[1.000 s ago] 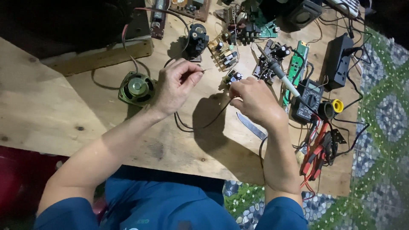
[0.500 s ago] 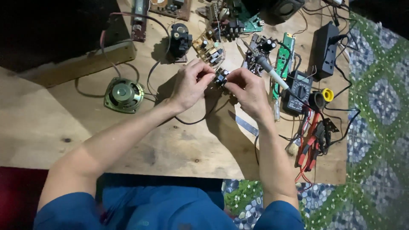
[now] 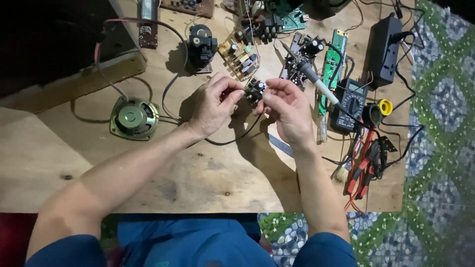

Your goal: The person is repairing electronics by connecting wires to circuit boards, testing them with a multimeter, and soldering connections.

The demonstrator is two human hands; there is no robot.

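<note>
A bare plywood table (image 3: 208, 183) stands over a green patterned floor mat (image 3: 440, 148), and its far half is crowded with electronics: a round speaker (image 3: 132, 117) on the left, several circuit boards (image 3: 240, 54), a soldering iron (image 3: 311, 79), a multimeter (image 3: 349, 105), a black power strip (image 3: 386, 42) and red-handled pliers (image 3: 361, 165) on the right.

Above the middle of the table both hands meet on a small circuit board (image 3: 255, 91) fitted with dark parts. The left hand (image 3: 213, 105) has its thumb and forefinger closed on the board's left edge; the right hand (image 3: 286, 110) pinches its right edge, so each grip is clamped on the same piece. It is held clear of the table, just in front of the other boards. A black wire (image 3: 232, 141) loops under the hands; whether it joins the board I cannot tell.

The pinch is light and at the edges, so the board could slip and drop among the loose parts below. The soldering iron lies just beside the right hand's knuckles; if it is hot, a careless turn of the wrist could meet it. A snagged wire could tug things over.

The board's long axis seems to run from near-left to far-right, its parts facing up toward the camera, though it is small and partly covered by fingers.
</note>
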